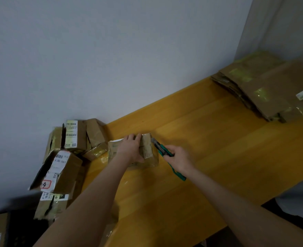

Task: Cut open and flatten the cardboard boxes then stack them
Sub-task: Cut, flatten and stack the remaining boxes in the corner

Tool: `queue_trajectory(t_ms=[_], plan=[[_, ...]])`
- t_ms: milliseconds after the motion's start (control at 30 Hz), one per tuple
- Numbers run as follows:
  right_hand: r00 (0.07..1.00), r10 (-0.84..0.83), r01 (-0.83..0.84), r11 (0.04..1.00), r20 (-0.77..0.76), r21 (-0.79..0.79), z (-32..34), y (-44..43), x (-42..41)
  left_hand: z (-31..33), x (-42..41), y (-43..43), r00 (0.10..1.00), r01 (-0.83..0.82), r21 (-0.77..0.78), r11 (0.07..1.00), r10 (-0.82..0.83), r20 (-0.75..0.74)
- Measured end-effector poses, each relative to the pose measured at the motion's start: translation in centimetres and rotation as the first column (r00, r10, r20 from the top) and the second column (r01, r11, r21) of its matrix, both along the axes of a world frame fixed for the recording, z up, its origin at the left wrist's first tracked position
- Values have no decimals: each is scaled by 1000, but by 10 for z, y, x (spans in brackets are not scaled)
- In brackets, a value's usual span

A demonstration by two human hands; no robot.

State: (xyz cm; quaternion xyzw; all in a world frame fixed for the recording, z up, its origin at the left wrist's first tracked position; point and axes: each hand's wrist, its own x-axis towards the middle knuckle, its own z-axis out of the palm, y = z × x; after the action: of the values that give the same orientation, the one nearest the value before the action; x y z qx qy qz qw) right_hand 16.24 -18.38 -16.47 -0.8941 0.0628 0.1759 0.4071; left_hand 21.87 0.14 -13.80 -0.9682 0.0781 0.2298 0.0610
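- Head view: my left grip (131, 148) clamped down over the small box (148, 148), fingers hooked on its far edge, steadying it mid-surface for the cut.
- My right grip (180, 160) was wrapped round the green knife (162, 151), its blade at the box's right end, likely to slit tape.
- Uncut boxes (65, 163) crowded the left; the flattened stack (272, 90) lay far right on the yellow wooden surface (209, 148), beneath a pale wall (111, 50).
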Motion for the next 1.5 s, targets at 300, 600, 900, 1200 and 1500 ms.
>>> queue_trajectory(t_ms=[300, 600, 900, 1200, 1500], plan=[[989, 145, -141, 958, 0, -250, 9, 1, 4, -3, -5, 4, 998, 1, -45, 999, 2, 55], [986, 164, -155, 943, 4, -296, 8, 7, -11, -1, -10, 4, 999, -17, -53, 998, 20, 50], [986, 166, -169, 962, -31, -213, 5, 4, -31, -3, -4, 4, 999, -30, -56, 998, 31, 27], [982, 178, -184, 977, -70, -108, 5, -23, -31, 2, -2, 4, 999, 1, -20, 1000, 0, 42], [971, -169, 143, 977, -168, -155, -29, -24, -9, -15, -31, 9, 825, -552, -331, 765, 559, -83]])
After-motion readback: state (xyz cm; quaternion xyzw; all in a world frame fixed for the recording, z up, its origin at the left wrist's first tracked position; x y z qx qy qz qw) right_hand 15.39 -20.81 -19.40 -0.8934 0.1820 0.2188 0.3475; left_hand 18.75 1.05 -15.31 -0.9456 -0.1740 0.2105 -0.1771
